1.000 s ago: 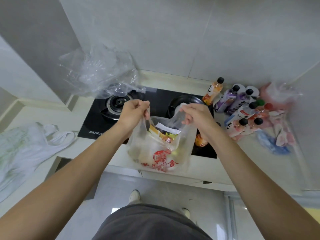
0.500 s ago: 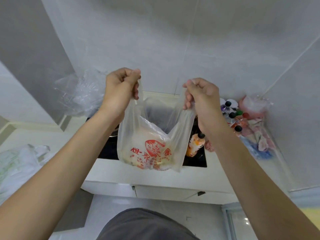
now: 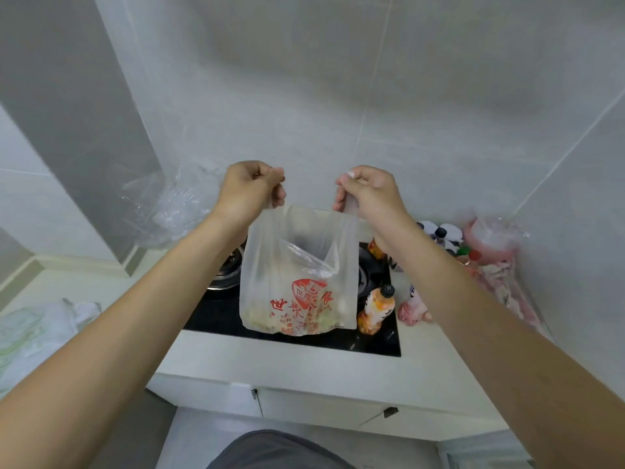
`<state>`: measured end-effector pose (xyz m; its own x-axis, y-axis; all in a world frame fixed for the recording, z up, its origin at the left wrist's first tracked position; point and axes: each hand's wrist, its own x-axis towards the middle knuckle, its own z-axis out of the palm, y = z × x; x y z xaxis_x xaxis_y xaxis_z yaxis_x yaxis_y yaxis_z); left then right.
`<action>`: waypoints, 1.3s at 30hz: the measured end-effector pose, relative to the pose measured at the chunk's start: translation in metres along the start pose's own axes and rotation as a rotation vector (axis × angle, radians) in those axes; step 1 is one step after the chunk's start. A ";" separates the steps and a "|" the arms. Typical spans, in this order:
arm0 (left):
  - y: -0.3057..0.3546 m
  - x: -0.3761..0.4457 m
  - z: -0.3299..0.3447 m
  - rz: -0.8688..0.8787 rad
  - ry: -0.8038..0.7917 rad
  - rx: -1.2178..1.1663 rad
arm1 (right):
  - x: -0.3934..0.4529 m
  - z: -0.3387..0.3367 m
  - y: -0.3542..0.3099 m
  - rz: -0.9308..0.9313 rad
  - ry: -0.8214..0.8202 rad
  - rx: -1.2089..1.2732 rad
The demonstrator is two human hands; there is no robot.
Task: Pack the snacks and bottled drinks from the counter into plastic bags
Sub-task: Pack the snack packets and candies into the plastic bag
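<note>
You hold the printed bag (image 3: 297, 286) aloft over the stove (image 3: 223, 316), left hand (image 3: 248, 189) and right hand (image 3: 368, 192) each gripping a handle, while the orange bottle (image 3: 377, 309) lies below, nearer your right hand, neck pointing away from you

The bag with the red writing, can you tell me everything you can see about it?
The plastic bag is thin, see-through and whitish, with a red picture and red writing low on its front. It hangs upright in the air over the black stove. The left hand grips one handle and the right hand grips the other, holding its mouth open. Blurry yellowish and orange things sit at its bottom.
</note>
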<state>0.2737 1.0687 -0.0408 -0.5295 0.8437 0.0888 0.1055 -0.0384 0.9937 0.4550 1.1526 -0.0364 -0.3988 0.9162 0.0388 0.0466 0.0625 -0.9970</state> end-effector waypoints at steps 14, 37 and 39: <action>0.031 0.074 0.026 0.004 0.057 0.123 | 0.075 -0.002 -0.037 0.037 -0.115 -0.014; -0.017 0.264 0.055 -0.073 -0.071 0.175 | 0.253 -0.001 -0.006 0.224 0.111 -0.167; -0.028 0.273 0.058 -0.111 -0.087 0.169 | 0.261 -0.002 0.006 0.252 0.123 -0.157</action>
<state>0.1745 1.3312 -0.0484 -0.4716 0.8811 -0.0340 0.1943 0.1415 0.9707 0.3533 1.3931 -0.0316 -0.2437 0.9509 -0.1906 0.2748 -0.1208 -0.9539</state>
